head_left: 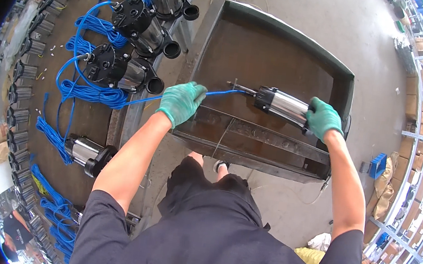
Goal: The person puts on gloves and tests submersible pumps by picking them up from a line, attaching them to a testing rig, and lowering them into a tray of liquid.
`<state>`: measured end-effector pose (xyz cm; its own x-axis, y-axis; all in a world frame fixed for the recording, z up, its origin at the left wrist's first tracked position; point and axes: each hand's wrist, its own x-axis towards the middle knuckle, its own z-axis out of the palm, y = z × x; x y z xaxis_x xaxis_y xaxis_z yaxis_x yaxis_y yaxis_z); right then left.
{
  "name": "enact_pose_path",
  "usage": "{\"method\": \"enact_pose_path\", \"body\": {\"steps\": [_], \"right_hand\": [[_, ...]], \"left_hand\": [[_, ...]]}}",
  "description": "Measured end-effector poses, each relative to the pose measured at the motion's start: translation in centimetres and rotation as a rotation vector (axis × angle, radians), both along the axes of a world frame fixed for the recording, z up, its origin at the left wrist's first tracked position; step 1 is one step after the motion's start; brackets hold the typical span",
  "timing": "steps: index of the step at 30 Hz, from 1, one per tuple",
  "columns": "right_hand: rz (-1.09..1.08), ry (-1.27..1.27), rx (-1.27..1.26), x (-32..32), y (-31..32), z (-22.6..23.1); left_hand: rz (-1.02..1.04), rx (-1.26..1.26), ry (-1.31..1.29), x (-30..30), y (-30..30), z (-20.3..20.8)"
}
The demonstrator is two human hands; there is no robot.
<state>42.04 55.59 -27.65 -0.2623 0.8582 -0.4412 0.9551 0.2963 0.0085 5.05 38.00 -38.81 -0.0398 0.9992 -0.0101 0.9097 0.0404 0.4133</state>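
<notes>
Over the tank of brownish liquid, my right hand, in a green glove, grips the right end of a pump motor. The motor is a shiny steel cylinder with a black end, and its bare shaft points left. It lies nearly level, tilted slightly down to the right. My gloved left hand closes on a blue cable, left of the shaft. That cable runs from a coiled bundle on the left through my left hand toward the motor's shaft end.
Several assembled pumps with black tops and blue cable coils stand on the left bench. Another steel motor lies nearer me there. A metal crossbar spans the tank's near side. Shelves with boxes line the right; another person is at far lower left.
</notes>
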Motion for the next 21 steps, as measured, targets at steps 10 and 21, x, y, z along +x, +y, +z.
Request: {"method": "enact_pose_path", "body": {"steps": [10, 21], "right_hand": [[0.038, 0.039, -0.02, -4.0, 1.6, -12.4], [-0.058, 0.145, 0.06, -4.5, 1.5, -16.8]], "left_hand": [[0.111, -0.449, -0.019, -0.6, 4.1, -2.4], [0.201, -0.375, 0.059, 0.9, 4.1, -1.1]]}}
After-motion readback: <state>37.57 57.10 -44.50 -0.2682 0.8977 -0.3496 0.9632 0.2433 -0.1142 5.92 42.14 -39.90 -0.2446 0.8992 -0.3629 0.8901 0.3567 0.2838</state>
